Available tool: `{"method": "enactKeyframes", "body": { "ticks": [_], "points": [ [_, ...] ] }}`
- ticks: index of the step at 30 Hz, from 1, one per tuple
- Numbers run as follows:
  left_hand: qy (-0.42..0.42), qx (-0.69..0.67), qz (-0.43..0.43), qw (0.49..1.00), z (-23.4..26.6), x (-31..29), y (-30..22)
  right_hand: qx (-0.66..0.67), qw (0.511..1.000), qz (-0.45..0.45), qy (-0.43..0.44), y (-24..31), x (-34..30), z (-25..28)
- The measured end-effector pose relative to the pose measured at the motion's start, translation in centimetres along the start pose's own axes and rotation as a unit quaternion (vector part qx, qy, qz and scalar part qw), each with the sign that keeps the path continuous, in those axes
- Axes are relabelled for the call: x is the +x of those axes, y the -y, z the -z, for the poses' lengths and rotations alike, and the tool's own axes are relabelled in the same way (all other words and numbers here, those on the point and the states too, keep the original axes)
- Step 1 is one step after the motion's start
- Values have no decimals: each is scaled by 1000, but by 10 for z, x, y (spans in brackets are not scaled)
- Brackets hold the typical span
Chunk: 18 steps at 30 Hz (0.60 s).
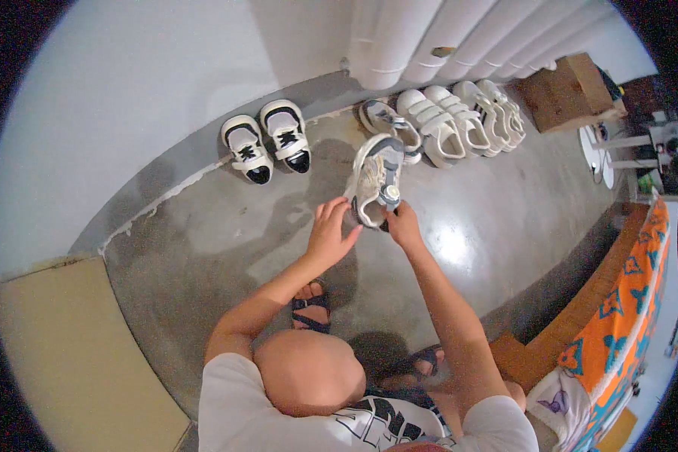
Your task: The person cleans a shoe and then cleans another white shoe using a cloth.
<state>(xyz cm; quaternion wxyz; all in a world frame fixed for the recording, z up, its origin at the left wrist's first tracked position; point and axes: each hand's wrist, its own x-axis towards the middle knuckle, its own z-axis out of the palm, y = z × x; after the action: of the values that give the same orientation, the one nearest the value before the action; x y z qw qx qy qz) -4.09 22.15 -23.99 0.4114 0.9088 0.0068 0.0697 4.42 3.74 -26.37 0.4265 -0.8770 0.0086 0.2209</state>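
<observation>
Above the bare floor (279,218), near the middle of the view, a white and grey shoe (369,173) is held up with its toe toward the wall (158,68) and its opening toward the person. It is tilted, so the pale edge of its sole shows along the left side, and a round white dial (392,193) sits beside the opening.

The right hand (404,226) grips the shoe at the right of its heel, thumb and fingers closed on the rim. The left hand (330,232) is at the other side of the heel, its fingers parted from the thumb and their tips at the shoe's edge; I cannot tell how firmly they press.

Just beyond the held shoe, partly hidden by it, a grey sneaker (388,120) rests on the floor. To its right stand white strap shoes (438,129) and more white shoes (493,113), side by side in a row below pale pipes (422,45). Past the row is a brown box (569,94).

Well to the left, a black and white pair (285,135) stands near the wall, toes toward the person. Nearer, dark sandals (311,307) are on the person's feet. At the right edge lies an orange patterned cover (618,294).
</observation>
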Motion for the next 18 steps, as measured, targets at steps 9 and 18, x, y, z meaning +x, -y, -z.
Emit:
{"method": "enactKeyframes", "body": {
  "ticks": [9,18],
  "points": [
    [0,-175,104,979,-37,39,43,-137,972,164,-93,49,86,-26],
    [-33,-237,167,956,-45,81,61,-156,942,241,-176,73,135,-47]
  ]
}}
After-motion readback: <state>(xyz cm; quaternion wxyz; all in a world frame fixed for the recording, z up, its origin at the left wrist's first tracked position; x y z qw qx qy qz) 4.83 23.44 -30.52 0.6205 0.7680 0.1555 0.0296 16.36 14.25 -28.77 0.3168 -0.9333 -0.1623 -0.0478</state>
